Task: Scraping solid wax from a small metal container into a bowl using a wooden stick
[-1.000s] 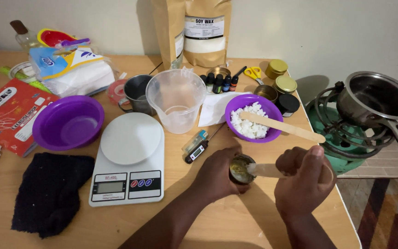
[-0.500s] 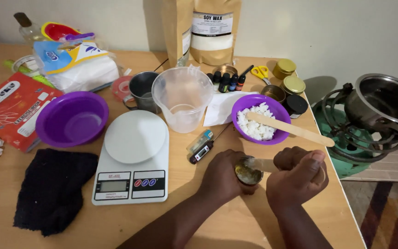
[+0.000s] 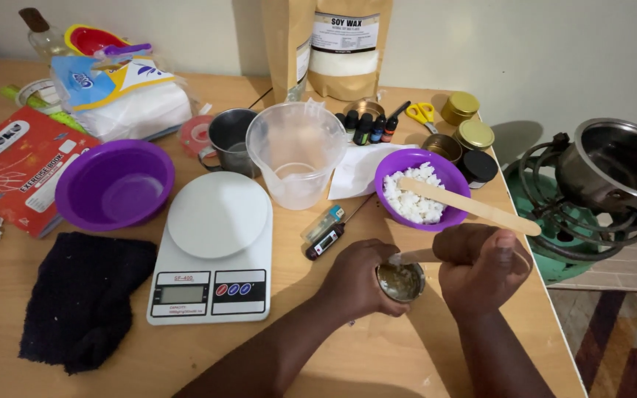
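Left hand (image 3: pixel 359 284) was wrapped around a small round tin (image 3: pixel 400 281), holding it at the near right part of the counter (image 3: pixel 348 354); the tin held a yellowish-green residue. Right hand (image 3: pixel 481 269) was closed in a fist around a flat wooden stick (image 3: pixel 416 256), whose tip lay at the tin's far rim. Just beyond the hands stood a purple bowl of white wax flakes (image 3: pixel 418 188) with a second, longer wooden stick (image 3: pixel 470 207) resting across it. A probe thermometer (image 3: pixel 327 239) lay left of the tin, and a white digital scale (image 3: pixel 214 254) farther left. A steel pot (image 3: pixel 617 166) sat on a green burner off the counter's right edge.
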